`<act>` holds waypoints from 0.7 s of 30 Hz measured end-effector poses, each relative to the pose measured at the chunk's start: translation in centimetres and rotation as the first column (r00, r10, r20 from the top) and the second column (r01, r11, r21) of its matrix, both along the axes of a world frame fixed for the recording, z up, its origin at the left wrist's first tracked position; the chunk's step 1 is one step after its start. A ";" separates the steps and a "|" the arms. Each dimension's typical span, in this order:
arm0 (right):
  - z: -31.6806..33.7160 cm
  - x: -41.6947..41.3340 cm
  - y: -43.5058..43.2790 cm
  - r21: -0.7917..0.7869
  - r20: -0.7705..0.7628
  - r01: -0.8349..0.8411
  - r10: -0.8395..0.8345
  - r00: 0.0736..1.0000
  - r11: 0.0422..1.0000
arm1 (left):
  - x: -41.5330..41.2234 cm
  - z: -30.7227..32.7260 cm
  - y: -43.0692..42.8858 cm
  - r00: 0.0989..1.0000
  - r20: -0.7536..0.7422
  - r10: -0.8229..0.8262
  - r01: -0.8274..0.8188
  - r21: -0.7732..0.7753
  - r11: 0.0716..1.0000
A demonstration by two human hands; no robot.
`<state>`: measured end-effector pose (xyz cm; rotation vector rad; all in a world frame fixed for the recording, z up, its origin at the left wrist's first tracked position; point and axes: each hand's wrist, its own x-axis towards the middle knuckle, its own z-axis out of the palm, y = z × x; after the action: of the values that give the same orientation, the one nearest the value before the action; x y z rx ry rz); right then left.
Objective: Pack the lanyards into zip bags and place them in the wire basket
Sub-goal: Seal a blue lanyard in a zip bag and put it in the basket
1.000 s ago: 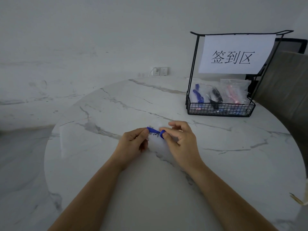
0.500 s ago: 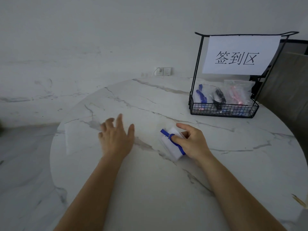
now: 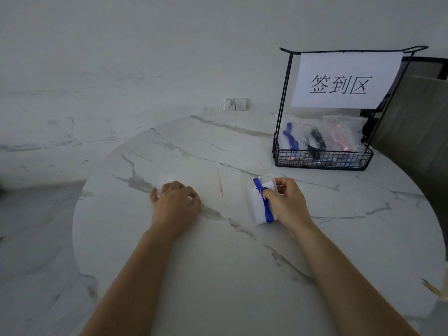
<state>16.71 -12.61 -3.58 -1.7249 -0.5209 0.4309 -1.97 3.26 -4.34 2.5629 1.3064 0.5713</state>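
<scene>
My right hand (image 3: 286, 202) grips a white card holder with a blue lanyard (image 3: 265, 204) wrapped around it, held just above the marble table (image 3: 218, 263) right of centre. A clear zip bag (image 3: 213, 184) with a red seal line lies flat on the table between my hands and is hard to make out. My left hand (image 3: 174, 202) rests on the bag's near left part, fingers curled onto it. The black wire basket (image 3: 322, 163) stands at the back right, apart from both hands, with several bagged lanyards in blue, black and pink.
A white paper sign (image 3: 344, 81) hangs on the basket's tall frame. A dark chair back (image 3: 412, 122) stands just right of the basket. A wall socket (image 3: 236, 104) sits behind the table. The round table's edge curves close on the left.
My hands have parted. The right hand now holds the wrapped lanyard and card alone, further right. The left hand moved left, then curled its spread fingers onto the zip bag.
</scene>
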 end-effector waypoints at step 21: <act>-0.5 0.2 -0.6 -0.188 0.348 -0.116 0.177 0.921 0.975 | 1.6 -0.4 -1.7 0.975 0.181 -0.126 0.136 -0.046 0.990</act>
<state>16.94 -13.16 -4.05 -1.9442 -0.9087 0.2637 -0.34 1.54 -4.77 2.4633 1.0706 0.7068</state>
